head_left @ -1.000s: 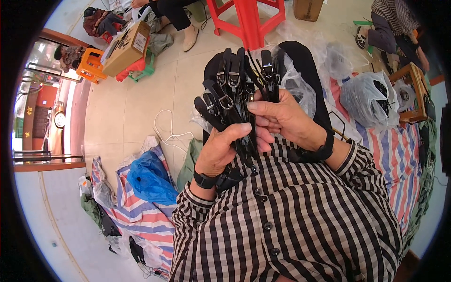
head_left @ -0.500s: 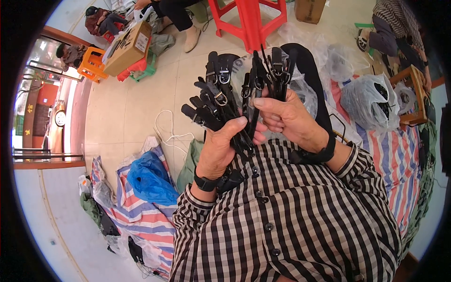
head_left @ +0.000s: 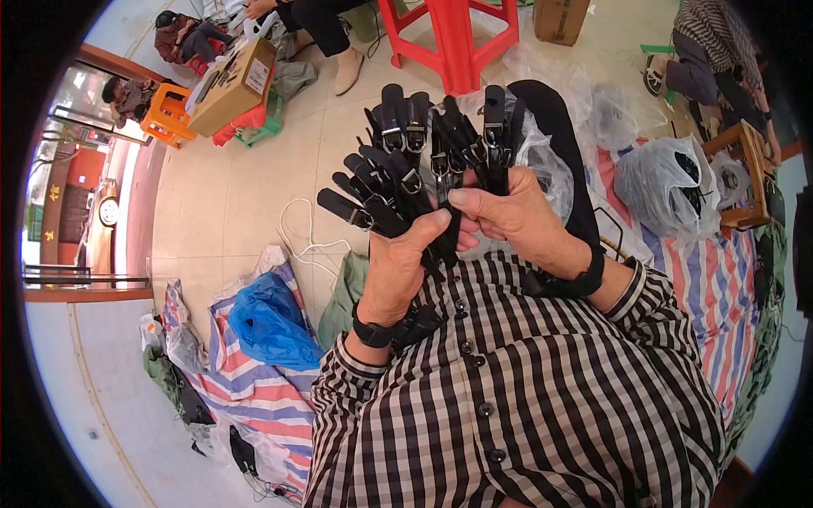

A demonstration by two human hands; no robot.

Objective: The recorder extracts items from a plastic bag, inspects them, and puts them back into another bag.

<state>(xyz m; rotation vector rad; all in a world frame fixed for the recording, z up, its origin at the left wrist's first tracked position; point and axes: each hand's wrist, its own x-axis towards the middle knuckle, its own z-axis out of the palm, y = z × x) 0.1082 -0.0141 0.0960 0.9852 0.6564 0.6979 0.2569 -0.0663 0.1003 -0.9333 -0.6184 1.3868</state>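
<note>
A thick fan of narrow black buckled straps (head_left: 373, 182) is gripped in my left hand (head_left: 396, 262), thumb laid across them. Their ends spread up and to the left, with silver metal buckles near the tips. My right hand (head_left: 517, 216) pinches a smaller group of the same black straps (head_left: 495, 127), which point upward. The two hands nearly meet above my lap, and between them one strap (head_left: 446, 169) passes close to both thumbs. The lower ends of the straps hang near my shirt front, partly hidden by my fingers.
A red stool (head_left: 453, 42) stands ahead. On the right are a clear plastic bag (head_left: 665, 186) with black items and a wooden stool (head_left: 749, 173). A blue plastic bag (head_left: 271, 322) lies on striped sheeting (head_left: 262, 385) to the left. Other people sit farther off, near a cardboard box (head_left: 233, 89).
The straps in my right hand have shifted and bunched differently, with fewer thin ends sticking up. Those in my left hand have fanned slightly outward. Both hands stay almost in place.
</note>
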